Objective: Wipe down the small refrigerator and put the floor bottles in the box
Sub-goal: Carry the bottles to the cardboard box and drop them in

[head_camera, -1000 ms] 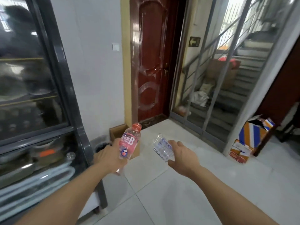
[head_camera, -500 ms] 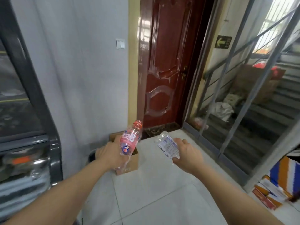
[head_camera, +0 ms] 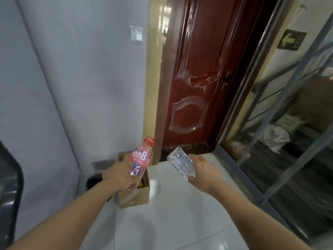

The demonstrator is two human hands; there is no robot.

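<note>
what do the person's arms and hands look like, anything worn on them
Both forearms are bare as far as the view shows: no sleeves, no gloves. No watch, bracelet or ring shows on the left hand or the right hand. No markings are visible on either arm.

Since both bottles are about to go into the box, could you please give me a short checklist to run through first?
1. Left hand grips the pink bottle: ok.
2. Right hand grips the clear bottle: ok.
3. Pink bottle's cap is on: ok.
4. Cardboard box open at the top: ok.
5. Pink bottle over the box opening: ok; clear bottle off to its right: not ok.
6. Room left inside the box: cannot tell, the hand hides most of it.
</note>
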